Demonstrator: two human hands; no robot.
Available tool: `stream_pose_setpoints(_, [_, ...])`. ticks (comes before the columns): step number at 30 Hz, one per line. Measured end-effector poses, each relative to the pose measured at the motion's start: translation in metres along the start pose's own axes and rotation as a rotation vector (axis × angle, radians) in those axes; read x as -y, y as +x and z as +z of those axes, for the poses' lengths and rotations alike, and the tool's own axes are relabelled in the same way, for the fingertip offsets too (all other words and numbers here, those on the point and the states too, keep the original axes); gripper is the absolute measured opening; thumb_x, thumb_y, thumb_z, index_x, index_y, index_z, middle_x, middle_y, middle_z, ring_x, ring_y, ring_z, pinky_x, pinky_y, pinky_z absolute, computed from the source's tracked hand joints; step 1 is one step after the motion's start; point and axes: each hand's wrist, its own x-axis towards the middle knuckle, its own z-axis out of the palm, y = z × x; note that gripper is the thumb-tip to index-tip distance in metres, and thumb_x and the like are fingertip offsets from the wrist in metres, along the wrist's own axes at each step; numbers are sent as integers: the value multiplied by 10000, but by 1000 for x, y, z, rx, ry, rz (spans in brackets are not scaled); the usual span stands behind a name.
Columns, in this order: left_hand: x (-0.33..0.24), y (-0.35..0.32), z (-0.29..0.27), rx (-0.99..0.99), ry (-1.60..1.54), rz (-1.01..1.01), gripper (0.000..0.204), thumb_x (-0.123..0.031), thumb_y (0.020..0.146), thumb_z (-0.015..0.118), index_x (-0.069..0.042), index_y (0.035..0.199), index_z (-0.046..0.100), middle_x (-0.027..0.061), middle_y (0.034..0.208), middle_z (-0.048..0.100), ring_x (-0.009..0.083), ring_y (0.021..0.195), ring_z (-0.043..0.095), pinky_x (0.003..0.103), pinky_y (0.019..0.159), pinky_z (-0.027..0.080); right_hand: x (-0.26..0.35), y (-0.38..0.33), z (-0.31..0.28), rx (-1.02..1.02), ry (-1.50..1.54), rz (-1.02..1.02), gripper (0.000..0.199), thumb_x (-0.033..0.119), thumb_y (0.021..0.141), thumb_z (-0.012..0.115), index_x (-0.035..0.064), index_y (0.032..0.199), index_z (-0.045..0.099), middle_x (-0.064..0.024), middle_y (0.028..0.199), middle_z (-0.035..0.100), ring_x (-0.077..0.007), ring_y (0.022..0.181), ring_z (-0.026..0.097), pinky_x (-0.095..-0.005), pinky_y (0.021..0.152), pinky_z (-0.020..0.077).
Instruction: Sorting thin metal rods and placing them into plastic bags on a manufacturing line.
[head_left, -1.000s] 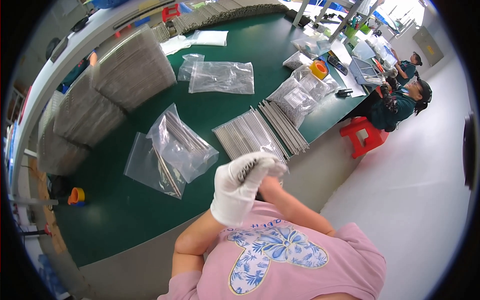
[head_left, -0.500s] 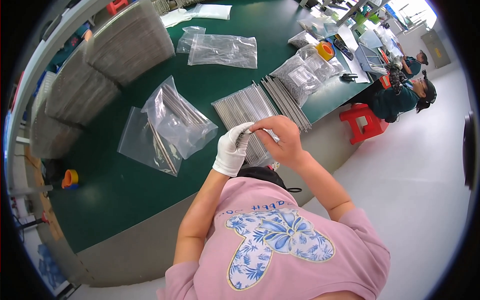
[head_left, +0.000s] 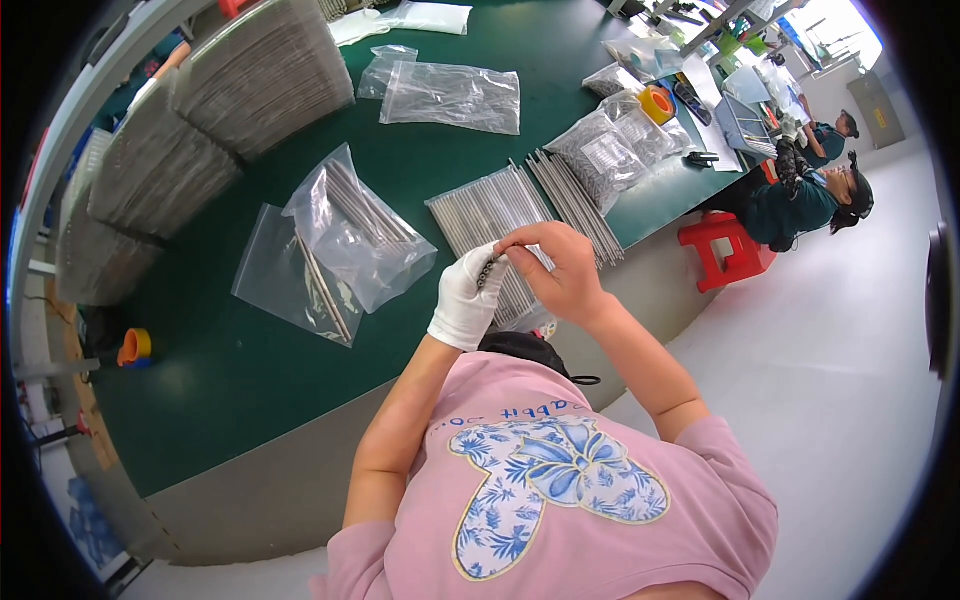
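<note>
green table [head_left: 230, 410]; one gloved hand [head_left: 464, 300] holds perhaps four metal pieces [head_left: 486, 273]

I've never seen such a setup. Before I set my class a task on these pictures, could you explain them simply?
There is no machine: a person works with two hands. Every picture comes from a fisheye camera on that person's head, looking down, so straight edges bend. The white-gloved left hand holds several small dark pieces; the bare right hand meets it at the fingertips, though whether it grips anything is unclear. On the green table lie grey rods, clear bags, some holding rods, and bags of small grey parts.
</note>
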Motion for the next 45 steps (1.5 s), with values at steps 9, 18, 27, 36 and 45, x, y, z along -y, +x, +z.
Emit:
stream_pose_setpoints(9, [-6,5,0,-45,12,13,186,-72,780,576,-22,958,565,148,863,602,285,771,599,307,661,473,5,12,-8,39,-204,-177,83,36,677,617,61,755,605,-55,725,615,-207,642,583,-285,584,434])
stream_pose_setpoints(18, [-3,3,2,-24,8,-27,192,-70,769,581,-24,955,567,144,860,602,288,765,596,311,660,473,6,15,-11,118,-239,-148,67,44,666,621,60,728,603,-59,724,615,-219,642,583,-300,581,434])
stream_pose_setpoints(27, [-3,4,1,9,34,2,177,-69,769,584,-47,944,574,134,837,601,288,737,591,309,638,469,9,16,-14,64,-224,-190,101,35,661,633,60,753,599,-54,721,617,-214,644,580,-299,587,427])
stream_pose_setpoints(36, [0,4,2,7,27,14,173,-68,772,579,-53,945,580,128,839,604,281,742,593,309,649,473,6,13,-9,47,-165,-139,89,32,658,637,59,725,584,-55,696,607,-213,614,574,-293,571,424])
stream_pose_setpoints(45, [4,6,1,7,-7,-4,194,-64,768,579,-56,962,580,131,860,606,279,770,598,305,670,476,6,17,-5,-3,-248,-260,80,32,629,646,59,669,582,-46,650,596,-206,575,565,-293,541,426])
